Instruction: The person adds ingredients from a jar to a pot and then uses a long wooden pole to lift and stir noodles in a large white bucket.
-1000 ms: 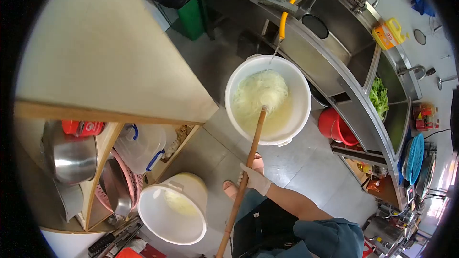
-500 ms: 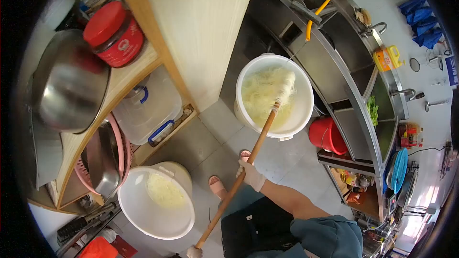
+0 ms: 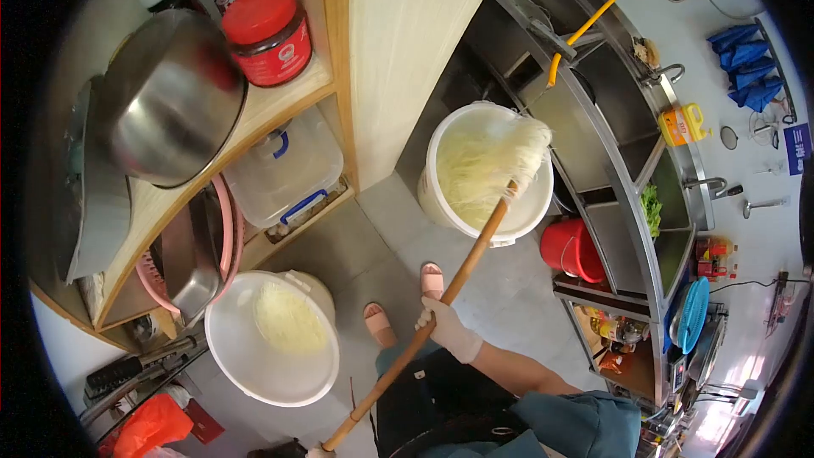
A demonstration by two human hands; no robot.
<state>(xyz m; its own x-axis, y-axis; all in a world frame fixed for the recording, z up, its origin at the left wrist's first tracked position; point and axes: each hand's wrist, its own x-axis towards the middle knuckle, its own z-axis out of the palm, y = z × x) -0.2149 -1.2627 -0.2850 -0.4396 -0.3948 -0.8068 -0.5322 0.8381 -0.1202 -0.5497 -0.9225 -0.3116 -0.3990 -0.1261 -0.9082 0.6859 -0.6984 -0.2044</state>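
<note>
A long wooden pole [image 3: 424,322] runs from the lower middle up to a white bucket [image 3: 435,191]. My right hand [image 3: 449,328], in a whitish glove, is wrapped round its middle. My left hand [image 3: 319,452], only partly in view at the bottom edge, grips the lower end. Pale, noodle-like strands [image 3: 487,161] hang in a clump over the pole's far end and trail into the bucket. Near the left side, a second white bucket [image 3: 229,352] leans at an angle in view, with pale yellowish shreds [image 3: 290,320] inside.
Wooden shelves [image 3: 292,110] at the left hold a red-lidded jar [image 3: 270,34] and a metal bowl [image 3: 174,102]. A red bucket [image 3: 570,248] stands beside the steel sink counter [image 3: 627,178]. A yellow hose [image 3: 615,0] hangs over the sinks. Pink sandals [image 3: 379,322] are on the grey floor.
The clump of strands has risen and moved right with the pole's far end, spreading wider. Both hands still hold the pole. The camera view has shifted, and the left hand is nearer the bottom edge.
</note>
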